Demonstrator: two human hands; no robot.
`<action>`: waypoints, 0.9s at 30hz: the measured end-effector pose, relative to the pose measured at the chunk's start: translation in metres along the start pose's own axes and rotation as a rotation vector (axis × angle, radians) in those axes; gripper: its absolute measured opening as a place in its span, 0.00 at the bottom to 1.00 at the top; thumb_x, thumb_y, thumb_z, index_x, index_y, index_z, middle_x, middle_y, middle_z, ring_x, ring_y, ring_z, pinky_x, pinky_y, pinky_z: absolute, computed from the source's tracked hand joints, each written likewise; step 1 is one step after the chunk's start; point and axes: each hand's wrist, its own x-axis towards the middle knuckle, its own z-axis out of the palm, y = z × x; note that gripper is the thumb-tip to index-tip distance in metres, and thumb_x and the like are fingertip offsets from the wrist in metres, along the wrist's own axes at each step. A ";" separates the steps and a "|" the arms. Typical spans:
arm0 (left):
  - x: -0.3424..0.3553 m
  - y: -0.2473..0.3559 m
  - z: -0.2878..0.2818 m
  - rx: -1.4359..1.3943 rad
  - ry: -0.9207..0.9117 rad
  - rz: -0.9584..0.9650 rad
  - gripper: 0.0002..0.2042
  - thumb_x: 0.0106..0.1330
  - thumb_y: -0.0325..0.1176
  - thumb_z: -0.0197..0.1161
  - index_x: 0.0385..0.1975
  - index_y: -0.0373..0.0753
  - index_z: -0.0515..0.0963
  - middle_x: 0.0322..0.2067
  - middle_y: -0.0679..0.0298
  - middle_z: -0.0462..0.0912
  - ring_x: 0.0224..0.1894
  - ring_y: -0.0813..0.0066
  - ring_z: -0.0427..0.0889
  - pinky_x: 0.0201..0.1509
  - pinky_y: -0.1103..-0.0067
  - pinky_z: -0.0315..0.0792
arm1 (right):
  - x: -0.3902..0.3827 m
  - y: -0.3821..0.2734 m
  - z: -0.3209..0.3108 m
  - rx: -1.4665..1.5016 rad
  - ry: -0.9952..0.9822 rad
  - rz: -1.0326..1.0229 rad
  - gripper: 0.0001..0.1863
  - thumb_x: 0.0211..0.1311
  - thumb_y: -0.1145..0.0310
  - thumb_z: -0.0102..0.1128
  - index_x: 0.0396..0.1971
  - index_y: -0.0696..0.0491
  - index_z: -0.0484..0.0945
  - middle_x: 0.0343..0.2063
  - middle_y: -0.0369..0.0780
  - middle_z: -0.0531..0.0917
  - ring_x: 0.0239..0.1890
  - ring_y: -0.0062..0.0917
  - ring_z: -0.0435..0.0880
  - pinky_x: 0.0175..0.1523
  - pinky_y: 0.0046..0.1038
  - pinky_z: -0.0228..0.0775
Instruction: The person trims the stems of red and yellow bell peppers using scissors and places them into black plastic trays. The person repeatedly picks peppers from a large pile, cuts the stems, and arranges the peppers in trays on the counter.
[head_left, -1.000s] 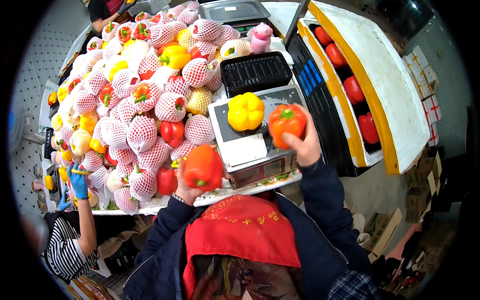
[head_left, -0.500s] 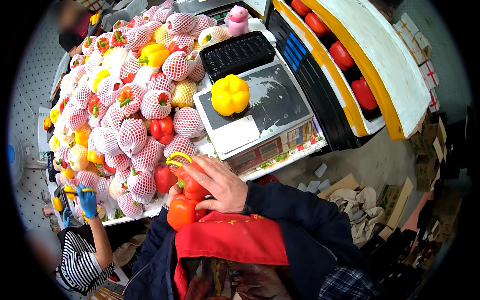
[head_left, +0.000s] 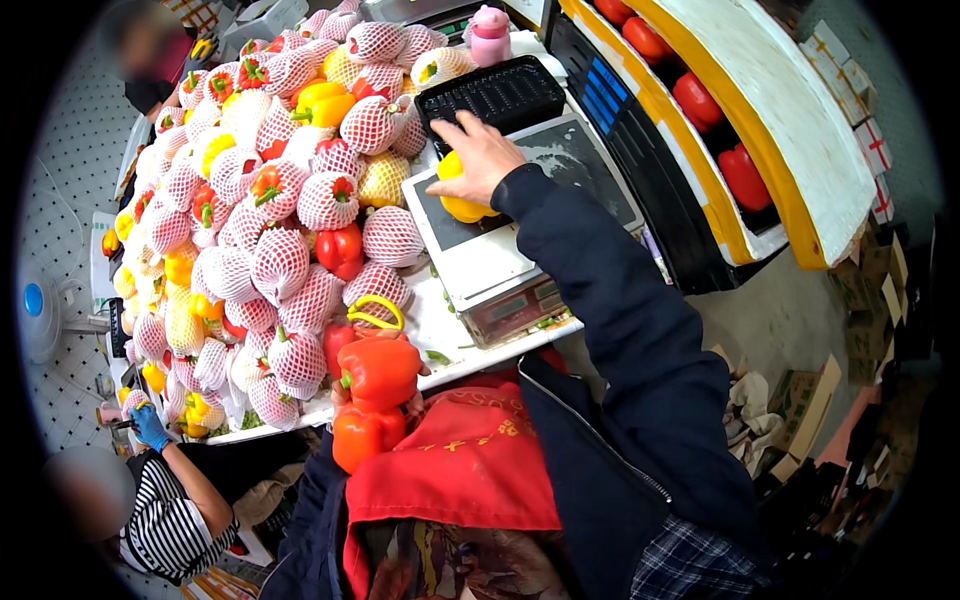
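Note:
My left hand (head_left: 414, 400), largely hidden, holds two red bell peppers (head_left: 378, 374), one above the other, at the table's front edge; a yellow loop (head_left: 376, 308) shows just above them. My right hand (head_left: 480, 158) reaches over a yellow bell pepper (head_left: 462, 206) on the digital scale (head_left: 590, 186), fingers spread around its top. Behind the scale is a black plastic tray (head_left: 505, 92). Left of the scale lies a large heap of red and yellow peppers (head_left: 280, 264), many in foam nets.
A pink bottle (head_left: 490, 40) stands at the back. A white foam box (head_left: 800, 170) with red peppers and a black crate (head_left: 650, 200) are at the right. A co-worker (head_left: 165, 515) in blue gloves works at lower left, another person (head_left: 150, 80) at upper left. Cardboard (head_left: 800, 410) lies on the floor.
My right hand has left the red peppers, now gathered in my left hand, and moved up to the yellow pepper on the scale.

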 end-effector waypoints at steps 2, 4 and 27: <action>-0.005 0.000 -0.005 -0.001 0.007 0.005 0.40 0.62 0.59 0.61 0.68 0.37 0.60 0.59 0.43 0.72 0.54 0.50 0.79 0.59 0.62 0.74 | 0.003 -0.005 0.005 -0.089 -0.095 0.052 0.50 0.44 0.44 0.76 0.68 0.43 0.64 0.67 0.52 0.63 0.65 0.51 0.67 0.66 0.45 0.64; -0.010 0.000 -0.004 0.007 0.016 0.007 0.41 0.63 0.59 0.60 0.68 0.37 0.59 0.59 0.43 0.72 0.53 0.50 0.79 0.58 0.62 0.75 | -0.002 -0.013 0.001 -0.176 -0.126 0.013 0.50 0.42 0.44 0.77 0.68 0.41 0.65 0.67 0.51 0.64 0.65 0.51 0.67 0.65 0.44 0.66; -0.006 0.003 0.001 0.090 0.014 -0.067 0.43 0.64 0.64 0.55 0.69 0.38 0.57 0.58 0.40 0.71 0.44 0.48 0.82 0.49 0.62 0.78 | -0.051 -0.035 -0.108 0.002 0.591 -0.299 0.44 0.42 0.49 0.77 0.62 0.46 0.70 0.54 0.47 0.75 0.53 0.47 0.76 0.56 0.41 0.74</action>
